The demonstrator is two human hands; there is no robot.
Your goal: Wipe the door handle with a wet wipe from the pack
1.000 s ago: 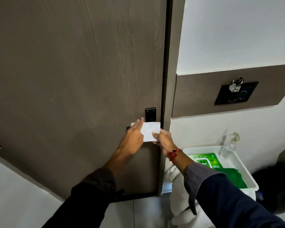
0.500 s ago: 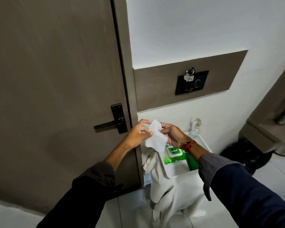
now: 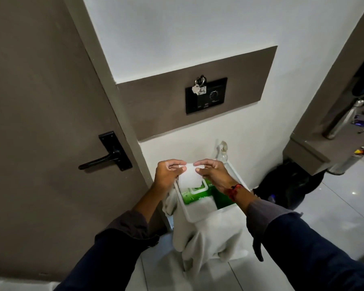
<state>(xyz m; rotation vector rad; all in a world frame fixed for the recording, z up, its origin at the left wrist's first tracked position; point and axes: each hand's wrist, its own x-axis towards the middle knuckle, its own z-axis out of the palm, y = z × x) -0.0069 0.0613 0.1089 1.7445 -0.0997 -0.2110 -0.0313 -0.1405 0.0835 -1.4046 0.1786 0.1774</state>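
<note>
A white wet wipe [image 3: 189,177] hangs between my two hands, held by its top corners. My left hand [image 3: 169,172] pinches the left corner and my right hand [image 3: 212,173] pinches the right one. Both hands hover over the green wipe pack [image 3: 195,193], which lies in a white tray [image 3: 200,213] with its lid flap open. The black lever door handle [image 3: 101,159] on its black plate sits on the brown door [image 3: 40,122], well to the left of my hands and untouched.
A white cloth [image 3: 206,238] drapes under the tray. A clear pump bottle [image 3: 222,151] stands at the tray's back. A black switch panel with keys [image 3: 206,95] is on the wall above. A dark round bin [image 3: 290,185] and a grey cabinet [image 3: 328,114] stand at right.
My hands have left the door handle and carried the wipe right, over the pack in the tray. The view turned right with them, so the handle now lies at left.
</note>
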